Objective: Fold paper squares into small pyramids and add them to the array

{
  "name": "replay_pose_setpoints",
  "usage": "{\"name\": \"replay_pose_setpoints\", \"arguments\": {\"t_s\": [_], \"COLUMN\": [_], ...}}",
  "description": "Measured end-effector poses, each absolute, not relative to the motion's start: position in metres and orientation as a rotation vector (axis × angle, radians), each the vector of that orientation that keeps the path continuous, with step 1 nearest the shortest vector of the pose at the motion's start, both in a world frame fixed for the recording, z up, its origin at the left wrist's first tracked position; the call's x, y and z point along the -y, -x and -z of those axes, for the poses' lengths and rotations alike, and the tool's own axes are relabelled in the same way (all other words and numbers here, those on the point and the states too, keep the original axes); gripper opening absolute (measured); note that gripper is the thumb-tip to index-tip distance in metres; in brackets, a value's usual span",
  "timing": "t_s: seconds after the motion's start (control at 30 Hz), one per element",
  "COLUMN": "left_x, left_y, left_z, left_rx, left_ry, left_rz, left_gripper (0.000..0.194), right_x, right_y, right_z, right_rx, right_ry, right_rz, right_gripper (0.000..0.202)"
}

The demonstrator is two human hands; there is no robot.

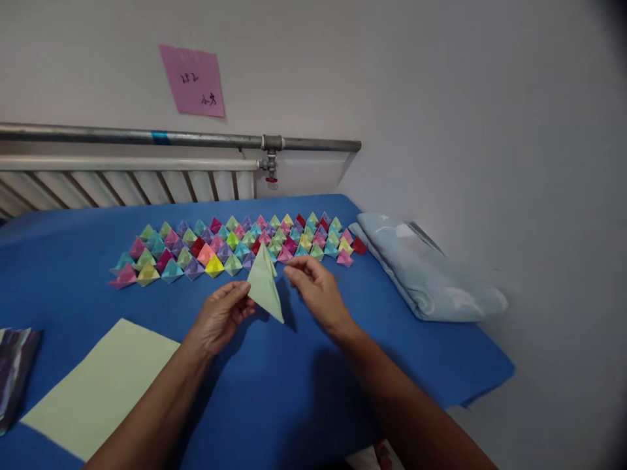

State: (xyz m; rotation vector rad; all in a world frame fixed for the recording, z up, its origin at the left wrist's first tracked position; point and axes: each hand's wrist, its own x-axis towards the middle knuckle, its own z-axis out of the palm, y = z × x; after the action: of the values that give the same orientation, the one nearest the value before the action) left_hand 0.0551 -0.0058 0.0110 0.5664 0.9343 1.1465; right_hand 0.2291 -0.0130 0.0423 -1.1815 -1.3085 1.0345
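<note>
My left hand (226, 314) pinches the left edge of a pale green folded paper (264, 284), thumb on top. The paper is a pointed, triangular fold, held up above the blue surface with its tip away from me. Just to its right is my right hand (316, 287), thumb and index finger brought close together beside the paper. A small gap shows between those fingertips and the fold, and whether they hold anything is too small to make out. Behind the fold stand rows of small folded paper boats (214, 266) in many colours.
Pale green paper sheets (105, 385) lie at the left on the blue cover (274, 405). A folded light blue blanket (426, 267) sits by the right wall. At the back run a metal pipe (206, 139) and a white radiator (108, 186). A pink note (192, 81) hangs above.
</note>
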Motion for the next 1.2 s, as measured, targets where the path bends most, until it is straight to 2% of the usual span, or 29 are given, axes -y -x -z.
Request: {"name": "replay_pose_setpoints", "arguments": {"t_s": [0.27, 0.7, 1.0, 1.2], "left_x": [0.002, 0.005, 0.007, 0.009], "left_y": [-0.052, -0.050, -0.045, -0.043], "left_z": [0.009, 0.006, 0.013, 0.013], "left_rx": [-0.950, -1.011, -1.000, -0.965], "left_ry": [-0.569, -0.669, -0.771, -0.762], "left_rz": [-1.007, -0.934, -0.847, -0.791], "left_gripper": [0.039, 0.038, 0.036, 0.034], "right_x": [0.003, 0.002, 0.000, 0.002], "right_y": [-0.218, -0.217, -0.224, -0.221], "right_z": [-0.015, -0.009, -0.003, 0.003], "right_rx": [1.190, 1.161, 1.145, 1.231], "right_ry": [1.099, 1.120, 1.134, 1.198], "right_rz": [-1.077, -1.151, -1.527, -1.453], "right_gripper": [0.026, 0.022, 0.033, 0.020]}}
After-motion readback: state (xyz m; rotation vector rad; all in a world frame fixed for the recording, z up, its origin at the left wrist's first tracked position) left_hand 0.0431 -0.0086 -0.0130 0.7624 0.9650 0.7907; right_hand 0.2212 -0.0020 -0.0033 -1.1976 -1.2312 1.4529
